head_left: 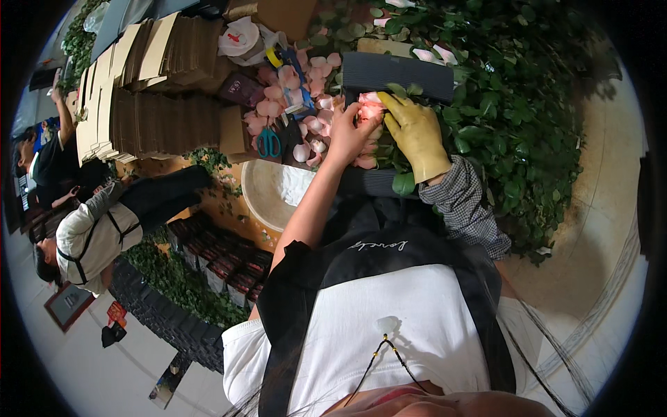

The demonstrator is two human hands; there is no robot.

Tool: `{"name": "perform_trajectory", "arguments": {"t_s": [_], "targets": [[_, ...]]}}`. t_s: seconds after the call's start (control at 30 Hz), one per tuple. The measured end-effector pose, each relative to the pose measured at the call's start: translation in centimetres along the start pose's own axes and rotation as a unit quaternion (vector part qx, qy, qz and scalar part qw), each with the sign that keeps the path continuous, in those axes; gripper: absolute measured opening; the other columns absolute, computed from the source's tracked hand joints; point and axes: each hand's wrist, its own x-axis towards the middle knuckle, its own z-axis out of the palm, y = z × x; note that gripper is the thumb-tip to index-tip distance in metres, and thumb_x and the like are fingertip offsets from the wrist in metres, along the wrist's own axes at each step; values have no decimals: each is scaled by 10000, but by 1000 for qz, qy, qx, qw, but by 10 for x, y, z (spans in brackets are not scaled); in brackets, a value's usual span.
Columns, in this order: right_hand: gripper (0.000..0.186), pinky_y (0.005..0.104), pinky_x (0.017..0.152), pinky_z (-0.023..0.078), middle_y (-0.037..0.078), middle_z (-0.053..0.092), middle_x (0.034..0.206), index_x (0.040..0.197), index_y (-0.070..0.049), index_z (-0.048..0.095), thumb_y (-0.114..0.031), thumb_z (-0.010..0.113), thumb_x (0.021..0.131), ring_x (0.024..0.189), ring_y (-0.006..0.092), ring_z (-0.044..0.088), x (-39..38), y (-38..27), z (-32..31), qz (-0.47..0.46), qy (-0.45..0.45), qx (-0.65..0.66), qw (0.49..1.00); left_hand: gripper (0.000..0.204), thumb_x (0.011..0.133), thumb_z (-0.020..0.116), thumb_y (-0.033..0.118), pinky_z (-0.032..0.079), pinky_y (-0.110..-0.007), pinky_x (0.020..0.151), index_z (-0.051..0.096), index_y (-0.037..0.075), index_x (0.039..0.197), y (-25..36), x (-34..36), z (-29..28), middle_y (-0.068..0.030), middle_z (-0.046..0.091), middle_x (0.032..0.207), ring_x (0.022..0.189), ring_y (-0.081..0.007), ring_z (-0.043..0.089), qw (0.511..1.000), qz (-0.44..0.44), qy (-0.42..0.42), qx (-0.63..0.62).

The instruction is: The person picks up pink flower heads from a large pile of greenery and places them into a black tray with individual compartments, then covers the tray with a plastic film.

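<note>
Pink roses [370,110] lie in front of me between two dark corrugated sheets, one sheet [396,75] beyond them and another [379,182] on the near side. My left hand [349,132] is bare, its thumb and fingers closed at the petals of a rose. From the right, my right hand [417,135] in a yellow rubber glove grips the same bloom, fingertips against its petals. The rose's stem is hidden. Green leaves [405,183] poke out beside the near sheet. Loose pink petals [316,125] lie scattered left of my left hand.
Leafy rose stems [507,125] are heaped on the right. On the left stand stacked cardboard pieces [160,118], teal-handled scissors [269,143] and a pale round basin [257,201]. Farther left are a person in a white top [94,233] and dark wrapped bundles [215,260].
</note>
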Motion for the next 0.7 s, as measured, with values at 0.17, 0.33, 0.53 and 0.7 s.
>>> {"name": "perform_trajectory", "arguments": {"t_s": [0.17,0.33,0.53,0.7], "targets": [[320,435,709,555,122,708,902,1206,-127,654,-214,676,899,805,327,700,12,2,-3,-14,-98,-103,990,534,867,788,408,484,-422,939,667,37,1231,6,0,-9,-262,562,1181,1097,-387,586,999,5,-14,42],[412,459,803,548,167,710,1002,1322,-123,615,-161,653,914,917,380,677,4,-7,-36,15,-91,80,993,341,909,749,235,468,-414,973,691,19,1167,13,-6,-59,-156,649,1161,1127,-330,597,997,69,19,-12],[262,459,720,524,103,690,763,1151,-128,675,-222,679,907,760,324,675,-18,-37,-41,33,-76,-103,991,382,790,796,336,450,-389,806,733,203,1143,60,-29,-75,-46,598,1045,947,-260,563,893,317,-64,313],[218,463,707,525,104,697,760,1068,-117,682,-256,691,900,735,313,681,-22,-28,-27,34,-77,-85,993,510,784,755,415,429,-377,833,705,215,1250,54,-32,-71,-18,577,1093,983,-239,540,878,301,-110,356]]}}
